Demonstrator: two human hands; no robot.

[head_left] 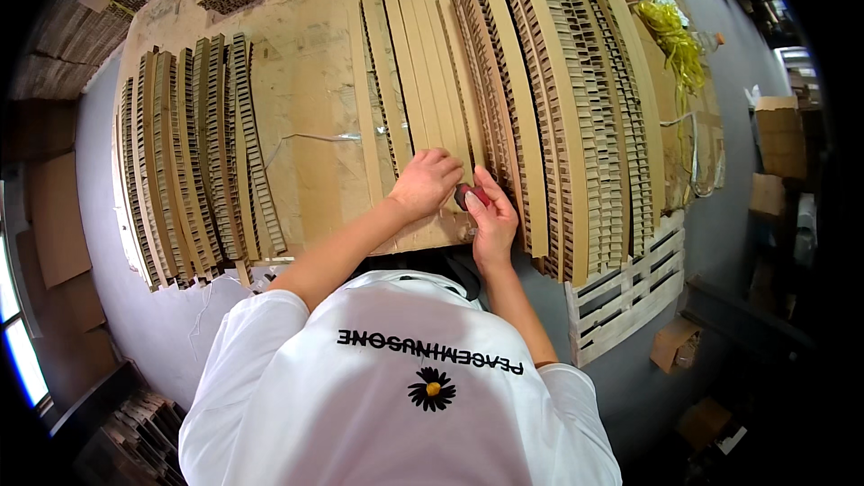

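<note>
In the head view, the person's two hands are close together at the center of the frame, over the near edge of a cardboard-topped table (310, 72). The right hand (495, 227) is closed around a small dark red object (472, 197), which sits just right of center. The left hand (425, 184) is just beside it, fingers curled; whether they grip anything I cannot tell. Pale cardboard strips (427, 81) lie side by side just beyond the hands, in the upper middle. Right of center stands a long, dense row of honeycomb-edged boards (556, 108), and another row of slatted strips (191, 162) fills the left part of the tabletop. A tangle of yellow strapping (673, 40) lies at the upper right. A white slatted pallet (630, 290) shows at the lower right, near an open brown box (673, 345).
</note>
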